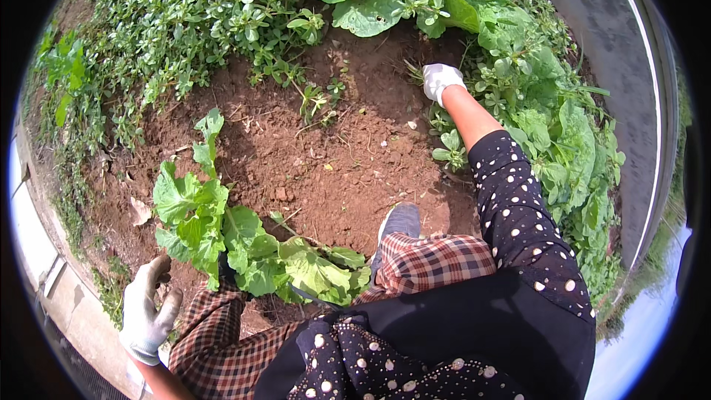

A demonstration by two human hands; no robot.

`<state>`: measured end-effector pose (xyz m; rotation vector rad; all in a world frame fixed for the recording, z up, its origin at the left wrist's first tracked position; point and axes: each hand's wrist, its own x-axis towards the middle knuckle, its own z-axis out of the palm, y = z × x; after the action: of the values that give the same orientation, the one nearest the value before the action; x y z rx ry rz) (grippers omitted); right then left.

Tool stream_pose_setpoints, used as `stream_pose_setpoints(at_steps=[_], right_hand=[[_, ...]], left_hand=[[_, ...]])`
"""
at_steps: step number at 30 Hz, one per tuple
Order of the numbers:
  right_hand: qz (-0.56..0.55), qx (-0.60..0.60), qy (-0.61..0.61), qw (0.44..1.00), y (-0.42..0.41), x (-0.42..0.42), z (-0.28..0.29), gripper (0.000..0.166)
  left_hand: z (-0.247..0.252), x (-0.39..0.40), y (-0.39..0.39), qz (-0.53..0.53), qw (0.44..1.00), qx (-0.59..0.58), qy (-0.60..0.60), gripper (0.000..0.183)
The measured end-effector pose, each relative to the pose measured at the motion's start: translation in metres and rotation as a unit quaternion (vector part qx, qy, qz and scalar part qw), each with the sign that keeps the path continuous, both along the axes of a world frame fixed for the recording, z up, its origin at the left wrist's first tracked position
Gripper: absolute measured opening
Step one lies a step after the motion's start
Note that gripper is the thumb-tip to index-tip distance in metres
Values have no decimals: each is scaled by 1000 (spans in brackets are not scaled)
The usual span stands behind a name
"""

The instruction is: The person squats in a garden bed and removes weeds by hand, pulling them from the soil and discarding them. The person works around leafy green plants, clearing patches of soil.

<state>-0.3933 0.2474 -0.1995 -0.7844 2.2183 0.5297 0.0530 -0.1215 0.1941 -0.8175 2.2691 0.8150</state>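
Note:
My right hand (pixel 442 82), in a white glove, reaches out to the soil at the foot of the leafy greens. Its fingers are curled and mostly hidden, and a small tuft of grass (pixel 414 71) sticks out beside them. Whether the hand grips that tuft I cannot tell. My left hand (pixel 149 311), in a white glove soiled at the fingers, hovers by my knee with thumb and fingers apart, holding nothing. Close to it are light green leafy vegetable plants (pixel 194 205), with more broad leaves (pixel 311 269) lying between my legs.
Reddish-brown bare soil (pixel 344 178) spreads before me. Low purslane-like weeds (pixel 183 28) cover the upper left. A row of large leafy greens (pixel 572 139) runs along the right, beside a grey paved strip (pixel 616 66). My shoe (pixel 401 219) stands on the soil; a concrete edge (pixel 78 311) lies at left.

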Motion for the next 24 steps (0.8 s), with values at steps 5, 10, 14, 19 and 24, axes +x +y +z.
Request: stream_pose_setpoints(at_steps=[5,10,14,19,24], right_hand=[[113,-122,-9,986,36,56,12,22],[153,-118,1,981,84,75,3,17],[55,-156,92,982,51,67,28,17],[-103,-32,151,983,34,41,5,42],[-183,-5,96,978,41,31,-11,35]], left_hand=[[-1,2,-1,-12,1000,3,-2,59],[-7,0,-7,-17,1000,7,8,56],[-9,0,-7,-26,1000,-7,1,55],[-7,-11,-6,-46,999,-18,9,55],[-5,-3,-4,-31,999,-16,6,56]])
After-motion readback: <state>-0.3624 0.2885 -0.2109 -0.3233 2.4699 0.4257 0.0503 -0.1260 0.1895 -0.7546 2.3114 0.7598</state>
